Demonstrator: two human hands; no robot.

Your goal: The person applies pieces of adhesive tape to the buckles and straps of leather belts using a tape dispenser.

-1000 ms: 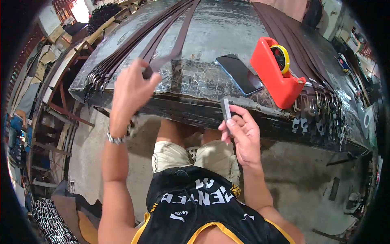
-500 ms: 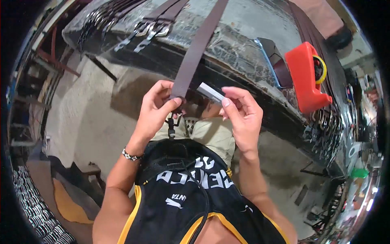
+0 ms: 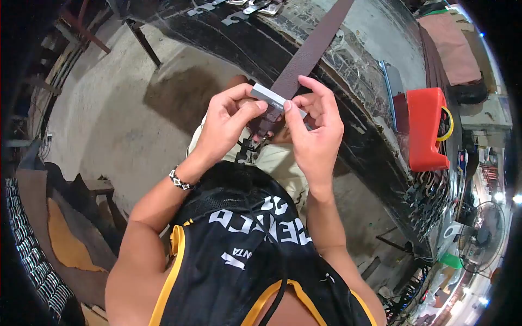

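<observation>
A long dark brown leather strap [image 3: 307, 60] runs from the workbench down to my hands, over my lap. Across its near end lies a small grey-and-white bar [image 3: 273, 97] with dark printing. My left hand [image 3: 225, 117] is closed, its thumb pressing the bar's left end against the strap. The thumb and fingers of my right hand [image 3: 318, 133] pinch the bar's right end. Just below, dark hardware with a clip [image 3: 247, 146] hangs at the strap's end, partly hidden by my fingers.
On the bench [image 3: 206, 41] stand a red tape dispenser [image 3: 424, 130] with yellow tape and a flat dark phone-like object [image 3: 396, 98]. Metal hooks [image 3: 253, 6] lie at its far edge; several more hang at right [image 3: 429, 201]. A fan [image 3: 483, 236] is at far right. Leather pieces [image 3: 68, 233] lie left.
The grey bar has moved left from beside the strap onto its near end. My left thumb now presses on it too. The view has shifted, with the bench appearing higher and further right.
</observation>
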